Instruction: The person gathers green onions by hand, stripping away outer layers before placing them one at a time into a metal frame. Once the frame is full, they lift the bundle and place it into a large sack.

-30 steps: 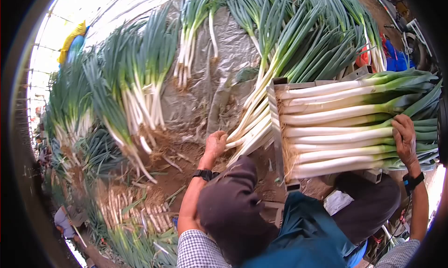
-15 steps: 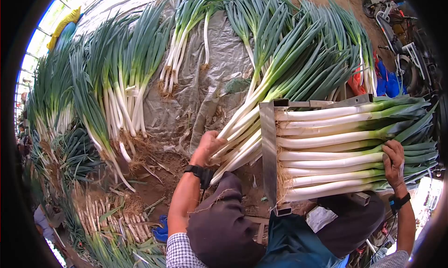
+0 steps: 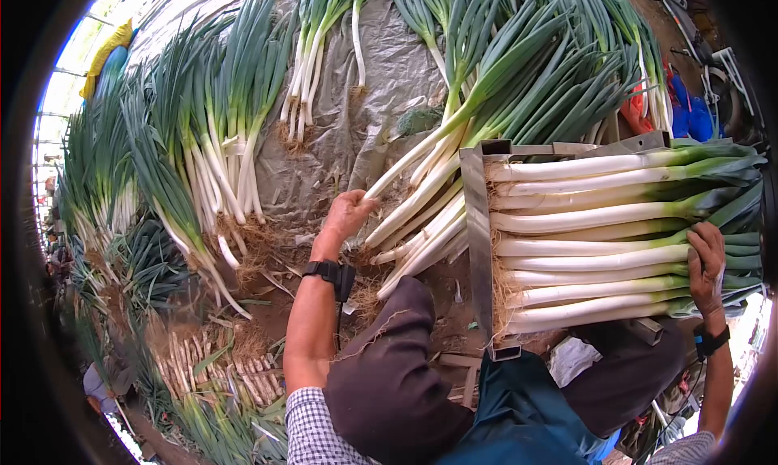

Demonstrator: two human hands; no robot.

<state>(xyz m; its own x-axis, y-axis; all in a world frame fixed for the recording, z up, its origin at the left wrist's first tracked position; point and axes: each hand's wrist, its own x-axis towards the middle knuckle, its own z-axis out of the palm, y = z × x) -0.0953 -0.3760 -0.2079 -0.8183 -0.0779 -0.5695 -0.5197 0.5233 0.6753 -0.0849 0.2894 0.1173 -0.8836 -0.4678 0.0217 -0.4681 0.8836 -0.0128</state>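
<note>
Beside the metal frame [image 3: 478,250], the left hand [image 3: 350,212] has its fingers clamped on a leek [image 3: 409,159]; the right hand's [image 3: 707,262] fingers curl over the framed leeks [image 3: 596,250].

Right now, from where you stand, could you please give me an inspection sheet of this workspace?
Surface: wrinkled grey plastic sheet, brown soil beside it.
Job's things: long green-and-white leeks lined up in a grey metal frame; others lie outside it.
Clutter: crumpled white scrap near the frame.
Hands: bare left hand grips a leek's white end; bare right hand rests on the framed leeks.
Cables: nothing clearly made out.
Surroundings: yellow sack-like bundle far left, blue plastic at right.
</note>
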